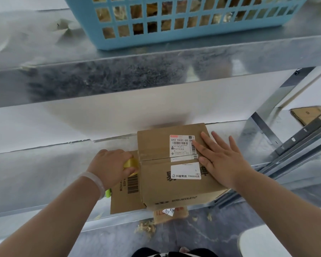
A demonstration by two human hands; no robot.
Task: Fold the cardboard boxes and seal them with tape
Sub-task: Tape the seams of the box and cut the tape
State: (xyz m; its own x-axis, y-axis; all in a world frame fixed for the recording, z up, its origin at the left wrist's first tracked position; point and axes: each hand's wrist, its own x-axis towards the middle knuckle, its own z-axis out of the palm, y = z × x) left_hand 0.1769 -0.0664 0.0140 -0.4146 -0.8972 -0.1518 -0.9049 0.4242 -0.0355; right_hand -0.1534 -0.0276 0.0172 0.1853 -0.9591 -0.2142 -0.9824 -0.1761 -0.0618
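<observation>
Grip on the left first: the left hand [107, 164] is curled round a yellow tape roll [131, 164], which is held right against the left end of the centre seam [165, 159] of the cardboard box [156, 182]. It looks like a strip is about to be run across that seam, though no loose tape end can be made out. The right hand [222, 160] is laid flat on the box top, fingers straight and spread, nothing pinched. The flaps are probably being pressed down and the box stopped from sliding when tape gets pulled.

The box is parked near the front edge of the counter [44, 173], a bit right of the middle, on a flattened cardboard sheet [124, 199] that sticks out to the left. Flaps are folded shut and meet at the seam. A shipping label [181, 146] is stuck on top, partly covered by the right hand. A blue basket [174, 34] is set on the shelf above, well clear of the work.
</observation>
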